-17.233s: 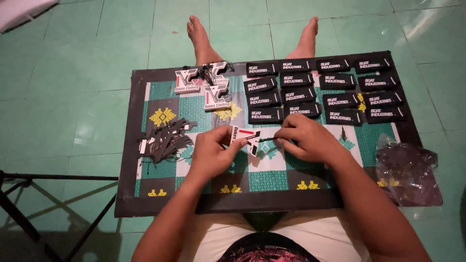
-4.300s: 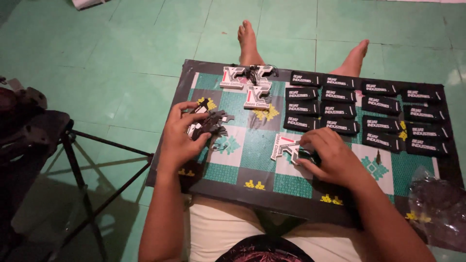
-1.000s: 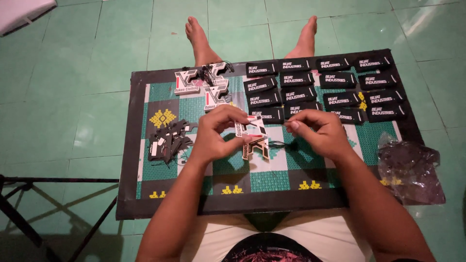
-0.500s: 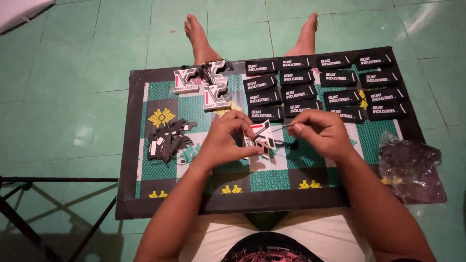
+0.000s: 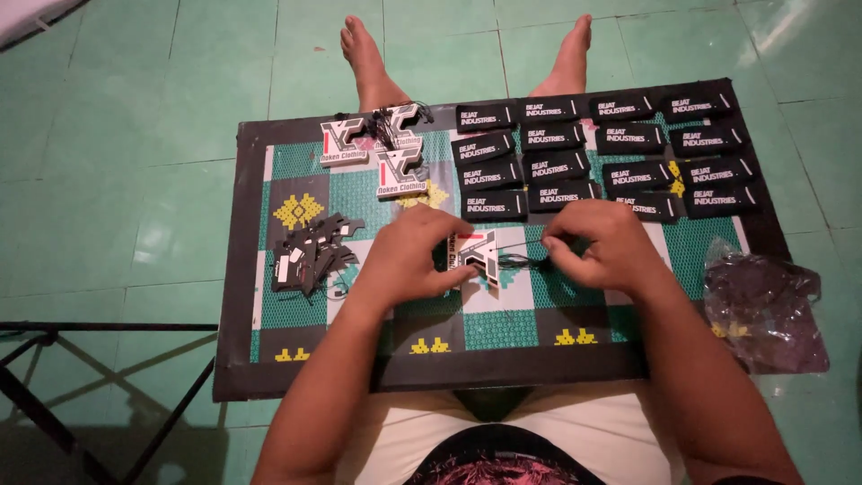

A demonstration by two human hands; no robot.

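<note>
Left hand point(image 5: 409, 256) pinching a white-and-black die-cut tag point(image 5: 476, 256) by its left edge, thumb under, fingers curled over the top; right hand point(image 5: 602, 247) closed in a fingertip pinch on a thin black string point(image 5: 516, 260) running from the tag toward 3 o'clock. Both held just above the middle of a patterned green board point(image 5: 269, 359), serving as the surface, resting across the lap of a person seated on a green tiled floor point(image 5: 117, 180). At 9 o'clock of the hands, a loose heap of dark tags point(image 5: 310, 256), lying mostly face down, with no string that can be made out. At 11 o'clock, near the board's far edge, three white tags point(image 5: 377, 148) overlapping, with black strings bunched on top, seemingly finished. From 12 to 2 o'clock, rows of black rectangular labels point(image 5: 611, 148) laid flat in neat columns, white print on each. At 4 o'clock, off the board's edge, a crumpled clear plastic bag point(image 5: 763, 310) with dark contents, unclear what. Judging by the piles: three strung and set aside, one in hand, the bigger dark heap left to do, so well short of halfway.
</note>
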